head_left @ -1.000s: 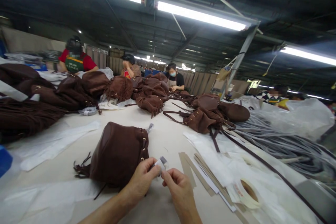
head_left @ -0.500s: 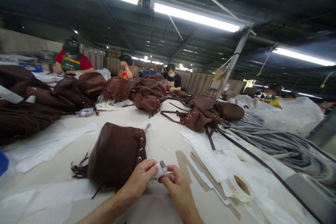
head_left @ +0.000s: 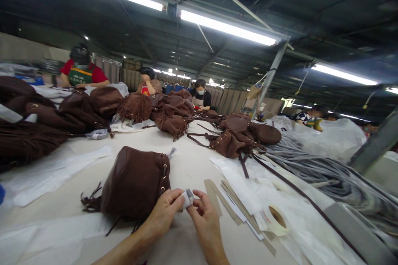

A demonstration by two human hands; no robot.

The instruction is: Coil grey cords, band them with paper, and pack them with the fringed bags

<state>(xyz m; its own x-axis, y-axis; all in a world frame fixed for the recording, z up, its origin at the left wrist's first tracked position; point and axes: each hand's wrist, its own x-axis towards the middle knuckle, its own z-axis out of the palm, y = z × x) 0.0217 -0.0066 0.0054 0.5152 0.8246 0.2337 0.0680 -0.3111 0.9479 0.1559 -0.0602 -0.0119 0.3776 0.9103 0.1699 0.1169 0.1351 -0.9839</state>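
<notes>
My left hand [head_left: 166, 211] pinches a small white wrapped piece [head_left: 188, 198] with a grey end, low in the middle of the view. My right hand [head_left: 205, 215] is on the piece's right side, its thumb and fingers curled in against it. Just beyond and left of my hands, a dark brown bucket bag [head_left: 132, 182] lies on its side on the pale table [head_left: 189, 153]. Gold eyelets and a cord run round the bag's mouth, which faces right, and a tassel hangs at its left end.
Brown bags [head_left: 230, 143] are heaped across the table's far side. On the right are card strips [head_left: 238, 201], a tape roll [head_left: 276, 220], white sheets and grey tubing [head_left: 317, 174]. Several people sit beyond the table, one in a red top [head_left: 98, 75].
The view has shifted slightly, so the scene sits a little further left. My right hand's fingers have lifted and spread a little near the white piece.
</notes>
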